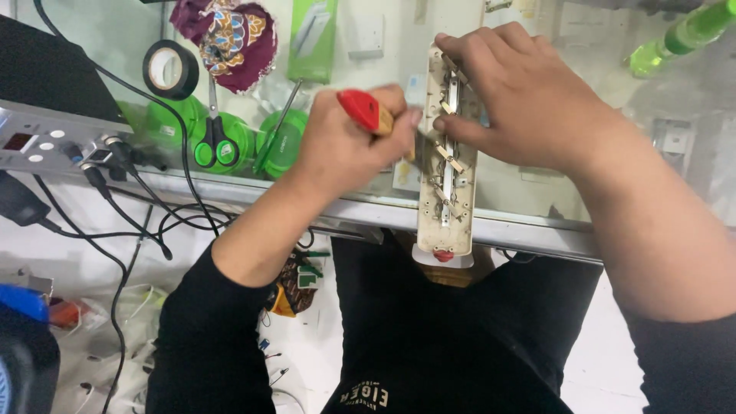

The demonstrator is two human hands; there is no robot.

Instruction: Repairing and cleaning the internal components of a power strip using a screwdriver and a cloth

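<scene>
The person's black-sleeved forearms are reaching up from the bottom edge toward the glass-topped bench [537, 230]. The left hand [349, 142] is curling into a fist around one red-and-wood tool handle [368, 111], its tip pressing toward the strip. The right hand [521, 100] is lying spread, fingertips pinching the sides of one opened cream plastic power strip [447, 165]. The strip is lying flat, its long axis running away from the person, its red switch end overhanging the bench's near edge. One pair of green-handled scissors [215, 142] and one black tape roll [170, 69] are resting well to the left.
</scene>
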